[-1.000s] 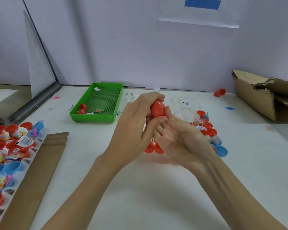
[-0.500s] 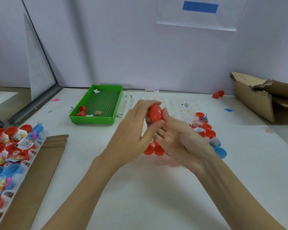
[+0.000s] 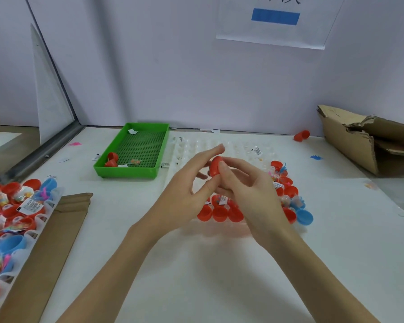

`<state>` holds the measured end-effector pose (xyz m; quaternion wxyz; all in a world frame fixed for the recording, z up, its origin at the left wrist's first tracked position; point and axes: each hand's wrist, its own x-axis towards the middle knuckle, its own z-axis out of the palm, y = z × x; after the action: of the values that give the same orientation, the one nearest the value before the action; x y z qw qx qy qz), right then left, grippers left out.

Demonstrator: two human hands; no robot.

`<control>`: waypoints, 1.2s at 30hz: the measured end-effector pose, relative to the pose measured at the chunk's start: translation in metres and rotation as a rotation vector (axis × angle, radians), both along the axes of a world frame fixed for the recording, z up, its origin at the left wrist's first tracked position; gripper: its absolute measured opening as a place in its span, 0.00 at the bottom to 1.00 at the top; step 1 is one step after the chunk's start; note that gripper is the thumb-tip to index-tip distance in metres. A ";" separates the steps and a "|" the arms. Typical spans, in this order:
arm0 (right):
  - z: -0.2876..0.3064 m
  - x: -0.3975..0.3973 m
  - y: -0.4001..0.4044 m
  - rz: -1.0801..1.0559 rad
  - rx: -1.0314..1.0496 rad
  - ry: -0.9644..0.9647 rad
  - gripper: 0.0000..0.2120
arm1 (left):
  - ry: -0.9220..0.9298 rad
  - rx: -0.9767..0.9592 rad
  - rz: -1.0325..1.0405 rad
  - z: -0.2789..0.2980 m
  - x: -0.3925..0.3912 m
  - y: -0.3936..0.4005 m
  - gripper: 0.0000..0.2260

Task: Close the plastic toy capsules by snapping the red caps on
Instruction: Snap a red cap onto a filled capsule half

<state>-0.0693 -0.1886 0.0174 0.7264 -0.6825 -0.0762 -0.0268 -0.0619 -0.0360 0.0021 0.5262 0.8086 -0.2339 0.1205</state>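
A closed red capsule [image 3: 214,167] is held up over the clear blister tray [image 3: 231,145]. My right hand [image 3: 250,190] pinches it, thumb on its front and fingers curled behind. My left hand [image 3: 187,197] is just left of the capsule with its fingers spread and nearly straight, the index tip above the capsule. Under my hands, a row of open red capsule halves [image 3: 219,214] sits at the tray's near edge. More red halves with toys and labels [image 3: 287,185] and a blue half [image 3: 304,216] lie to the right.
A green tray [image 3: 135,155] holding two red pieces stands at the back left. At the far left, another tray of red and blue capsule halves [image 3: 9,206] lies beside a cardboard strip [image 3: 51,241]. A torn cardboard box [image 3: 350,141] sits at the right, with a loose red capsule [image 3: 301,135] near the wall.
My left hand gripped the capsule together with the right; now its fingers have opened and spread away. The capsule has stayed in my right hand.
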 end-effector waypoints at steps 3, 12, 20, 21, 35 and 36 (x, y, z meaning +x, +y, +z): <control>-0.005 -0.001 0.003 -0.124 -0.071 -0.038 0.10 | -0.010 -0.085 0.021 0.001 0.002 0.006 0.21; 0.062 0.085 -0.080 -0.028 1.173 0.461 0.18 | 0.002 -0.355 0.181 0.010 0.008 0.030 0.08; 0.073 0.112 -0.120 -0.193 0.601 0.282 0.17 | -0.021 -0.307 0.296 0.012 0.011 0.030 0.09; 0.062 0.108 -0.113 -0.184 0.503 0.277 0.15 | -0.007 -0.288 0.327 0.010 0.013 0.030 0.09; 0.008 0.028 -0.021 -0.171 -0.772 -0.348 0.07 | 0.134 0.391 0.096 -0.002 0.011 0.037 0.13; 0.005 0.022 -0.021 -0.189 -0.755 -0.345 0.06 | 0.135 0.394 0.090 -0.001 0.010 0.037 0.14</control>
<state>-0.0469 -0.2097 0.0222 0.3963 -0.8902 -0.1382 -0.1772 -0.0518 0.0013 0.0009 0.3667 0.9117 -0.1807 0.0413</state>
